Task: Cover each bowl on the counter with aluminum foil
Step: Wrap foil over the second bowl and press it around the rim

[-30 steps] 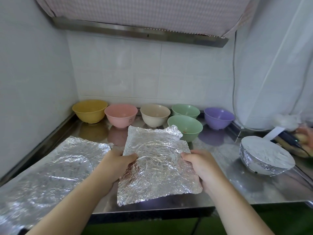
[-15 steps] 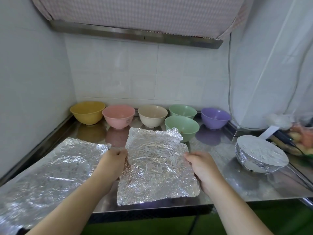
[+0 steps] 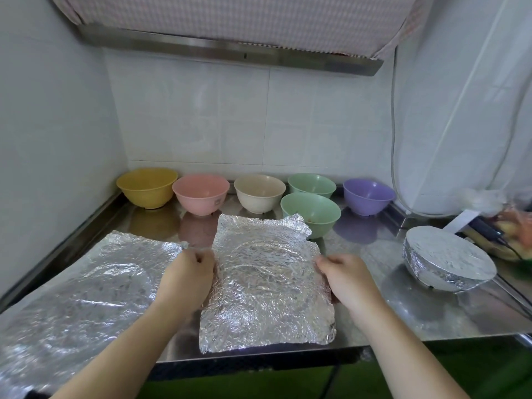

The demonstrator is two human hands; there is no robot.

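Lowered slightly, foil sheet (image 3: 266,283) — left hand (image 3: 188,276), right hand (image 3: 347,279) grip its edges; 6 uncovered bowls (image 3: 310,213) behind.

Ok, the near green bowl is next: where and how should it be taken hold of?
Take the near green bowl by its right rim, one grip coming from the right and above. The foil sheet overlaps its front left, another green bowl crowds behind, while its right side stands clear on the counter.

Both bare forearms reach forward from below, roughly parallel. The left hand (image 3: 188,276) is curled, knuckles up, pinching the left edge of a foil sheet (image 3: 266,280). The right hand (image 3: 347,279) grips its right edge likewise, fingers tucked under.
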